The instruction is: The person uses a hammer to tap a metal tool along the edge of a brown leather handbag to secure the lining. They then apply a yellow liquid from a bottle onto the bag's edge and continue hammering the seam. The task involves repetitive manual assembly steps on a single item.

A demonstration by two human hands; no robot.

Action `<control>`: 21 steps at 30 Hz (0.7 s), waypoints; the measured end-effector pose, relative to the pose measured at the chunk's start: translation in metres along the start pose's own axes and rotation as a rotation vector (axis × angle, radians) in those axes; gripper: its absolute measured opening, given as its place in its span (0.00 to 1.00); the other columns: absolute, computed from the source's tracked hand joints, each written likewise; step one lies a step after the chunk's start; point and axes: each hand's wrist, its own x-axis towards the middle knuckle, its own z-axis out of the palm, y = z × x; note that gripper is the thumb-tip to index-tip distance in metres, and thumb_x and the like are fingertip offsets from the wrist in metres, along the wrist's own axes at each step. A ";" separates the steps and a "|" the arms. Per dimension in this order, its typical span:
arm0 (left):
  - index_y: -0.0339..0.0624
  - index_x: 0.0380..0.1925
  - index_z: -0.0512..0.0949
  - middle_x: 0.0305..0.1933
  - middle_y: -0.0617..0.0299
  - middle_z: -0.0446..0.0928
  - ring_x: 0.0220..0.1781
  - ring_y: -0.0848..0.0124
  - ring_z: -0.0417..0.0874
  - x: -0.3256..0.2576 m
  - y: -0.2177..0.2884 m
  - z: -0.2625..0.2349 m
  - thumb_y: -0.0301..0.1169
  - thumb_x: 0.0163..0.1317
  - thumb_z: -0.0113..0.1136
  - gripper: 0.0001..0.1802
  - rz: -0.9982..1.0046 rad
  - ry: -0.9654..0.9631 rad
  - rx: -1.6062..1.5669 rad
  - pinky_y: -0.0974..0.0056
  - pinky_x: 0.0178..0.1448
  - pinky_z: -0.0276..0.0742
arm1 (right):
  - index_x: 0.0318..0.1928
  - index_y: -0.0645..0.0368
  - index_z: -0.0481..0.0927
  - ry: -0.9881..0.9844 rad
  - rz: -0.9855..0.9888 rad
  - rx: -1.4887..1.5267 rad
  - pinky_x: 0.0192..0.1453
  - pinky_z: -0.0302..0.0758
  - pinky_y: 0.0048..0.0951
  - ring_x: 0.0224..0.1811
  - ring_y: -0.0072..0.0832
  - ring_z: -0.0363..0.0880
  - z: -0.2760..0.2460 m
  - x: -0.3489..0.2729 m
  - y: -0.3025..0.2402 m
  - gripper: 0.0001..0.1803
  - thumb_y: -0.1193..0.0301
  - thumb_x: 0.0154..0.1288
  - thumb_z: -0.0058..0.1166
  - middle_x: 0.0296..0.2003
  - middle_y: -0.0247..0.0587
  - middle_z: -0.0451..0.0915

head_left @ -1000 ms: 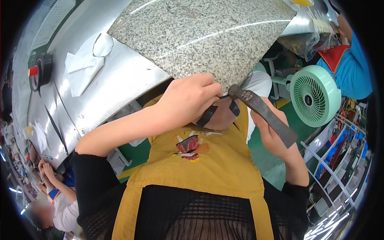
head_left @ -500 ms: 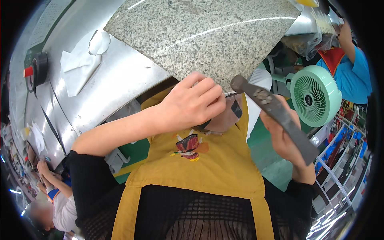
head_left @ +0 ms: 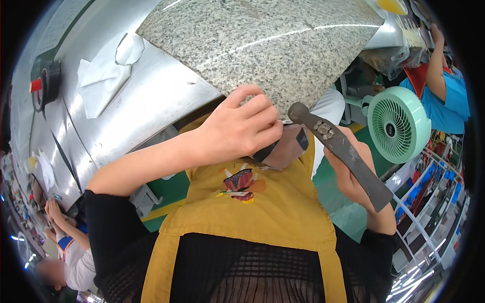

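Observation:
My left hand [head_left: 241,123] is closed, fingers bent over the edge of a piece that looks like brown leather with black patches [head_left: 289,147]. The piece lies against the front corner of a speckled granite slab [head_left: 262,45], partly under my fingers. My right hand [head_left: 353,169] grips a dark metal hammer [head_left: 348,156] with a rounded face and a long flat tail. Its handle is hidden beneath the head and my hand. The rounded face is beside the brown piece, just right of my left fingers; whether it touches cannot be made out.
A metal table [head_left: 151,96] at left carries a white crumpled sheet [head_left: 101,83] and a black roll [head_left: 49,86] with a red core. A green fan [head_left: 399,123] stands at right. Two other people work nearby, one at far right, one at lower left.
My right hand and the hammer have moved slightly down and left, closer to my left hand. The left hand keeps its hold, and more of the brown piece shows.

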 end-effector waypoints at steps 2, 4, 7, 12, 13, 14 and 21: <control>0.44 0.32 0.77 0.32 0.67 0.71 0.38 0.70 0.73 0.000 0.000 0.001 0.28 0.40 0.59 0.15 0.014 -0.001 0.009 0.58 0.54 0.69 | 0.51 0.66 0.70 -0.029 -0.019 -0.018 0.34 0.70 0.31 0.26 0.43 0.73 0.000 0.001 0.000 0.14 0.78 0.64 0.46 0.27 0.49 0.74; 0.44 0.32 0.77 0.32 0.67 0.71 0.38 0.70 0.73 0.001 -0.001 -0.001 0.28 0.40 0.58 0.14 0.022 -0.012 0.023 0.59 0.54 0.69 | 0.51 0.66 0.70 -0.110 0.006 -0.031 0.34 0.70 0.31 0.25 0.41 0.73 -0.005 0.002 -0.001 0.14 0.78 0.64 0.45 0.27 0.48 0.74; 0.45 0.32 0.77 0.32 0.67 0.71 0.39 0.70 0.73 0.000 -0.001 0.000 0.28 0.42 0.58 0.13 0.032 -0.023 0.068 0.58 0.55 0.69 | 0.52 0.64 0.70 -0.047 0.017 0.003 0.34 0.71 0.32 0.29 0.44 0.75 -0.005 0.001 -0.009 0.17 0.77 0.62 0.46 0.29 0.49 0.75; 0.47 0.32 0.77 0.33 0.68 0.71 0.41 0.70 0.72 0.003 0.001 -0.009 0.28 0.42 0.58 0.12 -0.110 -0.065 -0.081 0.55 0.57 0.67 | 0.54 0.63 0.69 -0.034 -0.054 -0.142 0.35 0.73 0.38 0.32 0.49 0.77 0.014 -0.003 -0.001 0.23 0.80 0.54 0.48 0.31 0.53 0.76; 0.47 0.31 0.77 0.33 0.68 0.71 0.41 0.70 0.72 0.002 -0.005 -0.010 0.28 0.42 0.59 0.12 -0.151 -0.072 -0.141 0.54 0.58 0.66 | 0.54 0.63 0.69 -0.038 -0.046 -0.129 0.34 0.73 0.37 0.32 0.49 0.77 0.012 -0.002 -0.001 0.23 0.80 0.55 0.48 0.30 0.53 0.76; 0.48 0.31 0.77 0.33 0.68 0.71 0.41 0.70 0.72 0.000 -0.007 -0.010 0.28 0.42 0.59 0.12 -0.197 -0.082 -0.202 0.54 0.58 0.66 | 0.54 0.63 0.70 -0.048 -0.039 -0.111 0.34 0.73 0.37 0.31 0.49 0.77 0.011 -0.001 0.000 0.22 0.79 0.56 0.48 0.30 0.53 0.76; 0.45 0.31 0.76 0.34 0.67 0.72 0.42 0.68 0.73 -0.005 -0.002 -0.006 0.28 0.42 0.59 0.12 0.023 -0.047 0.043 0.56 0.57 0.69 | 0.55 0.62 0.69 -0.014 -0.029 -0.048 0.36 0.76 0.33 0.35 0.46 0.80 0.004 -0.004 -0.004 0.23 0.76 0.56 0.52 0.37 0.50 0.78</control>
